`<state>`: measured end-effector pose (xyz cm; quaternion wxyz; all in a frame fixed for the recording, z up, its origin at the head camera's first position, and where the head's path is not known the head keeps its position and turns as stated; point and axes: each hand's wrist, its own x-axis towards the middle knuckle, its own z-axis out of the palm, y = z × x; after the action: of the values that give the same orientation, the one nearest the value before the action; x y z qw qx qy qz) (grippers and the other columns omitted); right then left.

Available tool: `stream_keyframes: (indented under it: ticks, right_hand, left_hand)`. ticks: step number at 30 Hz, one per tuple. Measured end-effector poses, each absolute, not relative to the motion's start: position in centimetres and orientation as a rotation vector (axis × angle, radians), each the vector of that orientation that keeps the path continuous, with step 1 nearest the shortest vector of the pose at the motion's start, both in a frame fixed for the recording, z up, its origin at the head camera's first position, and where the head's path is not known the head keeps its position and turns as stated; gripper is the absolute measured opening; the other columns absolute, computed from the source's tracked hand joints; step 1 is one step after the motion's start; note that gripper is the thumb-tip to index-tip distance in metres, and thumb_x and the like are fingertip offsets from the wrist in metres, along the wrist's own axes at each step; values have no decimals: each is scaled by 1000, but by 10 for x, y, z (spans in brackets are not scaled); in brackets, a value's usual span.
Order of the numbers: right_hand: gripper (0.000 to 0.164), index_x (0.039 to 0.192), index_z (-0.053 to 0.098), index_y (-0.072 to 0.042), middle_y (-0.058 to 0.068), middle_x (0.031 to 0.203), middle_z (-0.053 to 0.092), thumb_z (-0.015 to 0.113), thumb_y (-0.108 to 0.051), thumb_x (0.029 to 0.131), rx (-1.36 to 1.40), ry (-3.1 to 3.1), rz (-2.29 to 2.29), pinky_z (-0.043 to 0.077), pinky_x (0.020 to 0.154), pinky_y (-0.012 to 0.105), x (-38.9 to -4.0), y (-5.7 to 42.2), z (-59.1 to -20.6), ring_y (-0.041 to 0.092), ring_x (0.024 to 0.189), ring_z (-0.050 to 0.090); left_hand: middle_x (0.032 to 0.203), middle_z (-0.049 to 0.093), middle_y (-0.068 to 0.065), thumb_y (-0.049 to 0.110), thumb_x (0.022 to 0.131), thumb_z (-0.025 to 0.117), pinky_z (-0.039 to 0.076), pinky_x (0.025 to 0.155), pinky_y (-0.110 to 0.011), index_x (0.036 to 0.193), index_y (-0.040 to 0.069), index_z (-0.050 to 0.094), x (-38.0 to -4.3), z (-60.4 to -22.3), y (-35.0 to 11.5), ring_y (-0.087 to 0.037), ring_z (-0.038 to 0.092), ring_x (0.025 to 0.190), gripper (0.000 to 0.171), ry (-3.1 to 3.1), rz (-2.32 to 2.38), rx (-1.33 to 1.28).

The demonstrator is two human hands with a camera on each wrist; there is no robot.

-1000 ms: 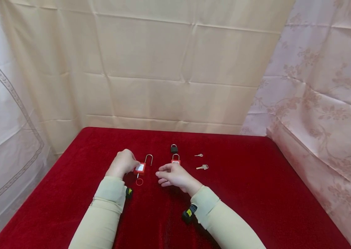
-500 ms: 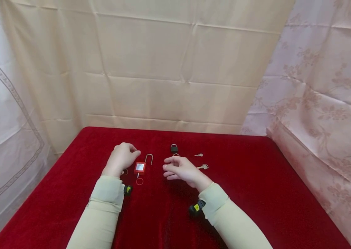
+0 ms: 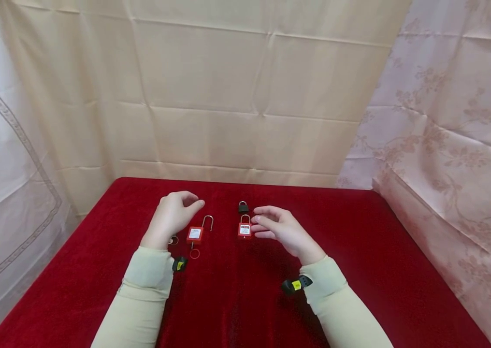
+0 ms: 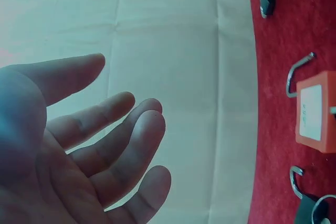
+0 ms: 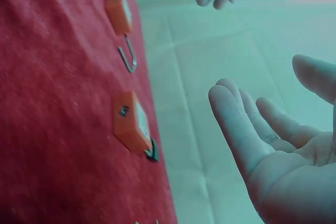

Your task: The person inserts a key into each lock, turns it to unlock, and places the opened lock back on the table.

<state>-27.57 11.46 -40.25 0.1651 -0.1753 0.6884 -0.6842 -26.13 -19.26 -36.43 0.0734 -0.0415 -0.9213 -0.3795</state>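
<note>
My left hand [image 3: 171, 217] hovers with loosely bent fingers beside an unlocked red padlock [image 3: 194, 234], touching nothing. Its shackle stands open, and a key on a red ring [image 3: 195, 253] sticks out of its lower end. The left wrist view also shows a dark padlock [image 4: 307, 209] with its shackle open and a ring by it. My right hand [image 3: 286, 231], fingers relaxed, is raised just right of a second red padlock [image 3: 244, 229], whose shackle looks closed. In the right wrist view this padlock's keyhole [image 5: 125, 111] faces the camera. Neither hand holds anything.
A small black padlock [image 3: 243, 208] lies behind the second red one. A ring with a key [image 3: 173, 240] shows partly beside my left wrist. The red velvet cloth [image 3: 228, 299] covers the table, with a beige curtain [image 3: 210, 96] behind it.
My left hand has let go of the unlocked red padlock and lifted away. The right hand has moved right, uncovering the second red padlock and hiding two loose keys.
</note>
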Motion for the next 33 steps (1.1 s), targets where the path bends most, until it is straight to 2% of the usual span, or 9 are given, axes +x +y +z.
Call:
stream_keyframes:
  ticks: [3,6,12,18,30,33]
  right_hand:
    - [43,139,50,5,29,128,58,62,-11,101,-493,1980,-1984,55,92,43,-274,123,-400,47,116,61]
    - [42,139,50,4,24,127,61,62,-11,101,-482,1999,-2010,55,91,43,-273,131,-395,42,114,63]
    - [44,141,48,5,25,130,60,60,-12,103,-501,2005,-2043,53,93,48,-271,146,-385,39,112,66]
    - [43,141,48,6,23,127,61,59,-10,103,-518,1994,-2099,56,91,41,-268,157,-377,38,110,66]
    - [40,138,50,6,18,121,64,60,-8,102,-560,2033,-2129,58,86,40,-263,167,-368,30,101,70]
    - [39,138,51,6,17,120,65,60,-8,102,-563,2084,-2117,58,85,39,-263,169,-367,33,102,69]
  left_hand:
    - [117,71,-8,35,98,66,52,89,-48,123,10,71,-259,-361,-190,-27,67,101,36,-2751,-1160,-140]
    - [120,70,-8,35,98,66,52,91,-49,125,11,70,-257,-358,-188,-28,66,104,37,-2743,-1172,-153]
    - [122,69,-7,35,98,66,52,91,-48,127,12,69,-249,-346,-184,-28,65,105,37,-2716,-1215,-166]
    - [117,70,-6,34,98,67,53,88,-47,126,13,70,-242,-337,-180,-27,65,101,35,-2685,-1212,-185]
    - [110,71,-4,32,98,68,54,83,-44,123,12,71,-239,-336,-173,-24,66,94,33,-2677,-1207,-221]
    - [110,72,-4,31,97,68,55,82,-43,123,11,72,-240,-336,-171,-23,66,93,32,-2670,-1210,-236]
